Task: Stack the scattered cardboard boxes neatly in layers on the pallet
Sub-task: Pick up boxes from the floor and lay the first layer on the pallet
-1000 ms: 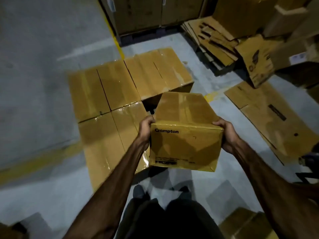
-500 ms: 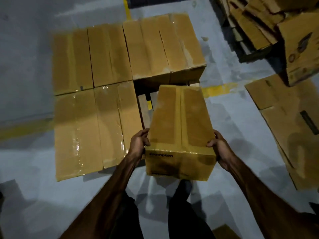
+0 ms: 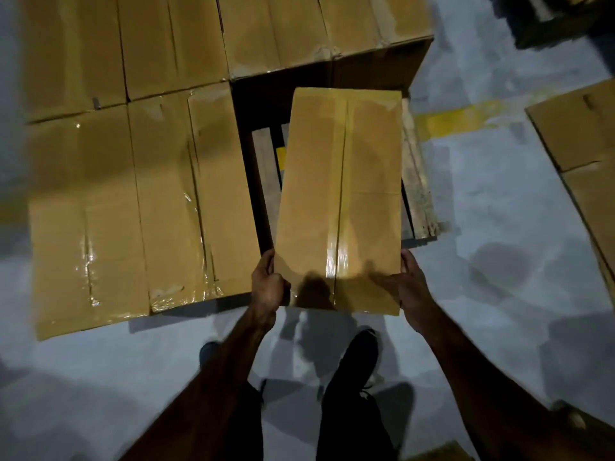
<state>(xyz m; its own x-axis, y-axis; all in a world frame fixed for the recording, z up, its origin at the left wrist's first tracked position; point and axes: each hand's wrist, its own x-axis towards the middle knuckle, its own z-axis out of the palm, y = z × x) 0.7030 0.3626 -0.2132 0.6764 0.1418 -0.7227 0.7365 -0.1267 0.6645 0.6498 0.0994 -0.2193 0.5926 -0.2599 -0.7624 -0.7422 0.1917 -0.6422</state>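
**Both hands gripping the box**

Both bare forearms are reaching forward and down. The left hand point(image 3: 268, 287) is clamping the box point(image 3: 339, 201) at its near left corner, fingers curled. The right hand point(image 3: 411, 287) is holding the near right corner, thumb lying on top.

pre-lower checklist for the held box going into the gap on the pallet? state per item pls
1. Grip: left hand and right hand hold the carried box at its near corners: ok.
2. Box over the open slot, bare pallet slats showing beneath: ok.
3. Long axis parallel to the neighbouring placed boxes: ok.
4. Slot wide enough for the box: cannot tell.
5. Slot free of debris: cannot tell, the box hides most of it.
6. Foot short of the pallet edge: ok.
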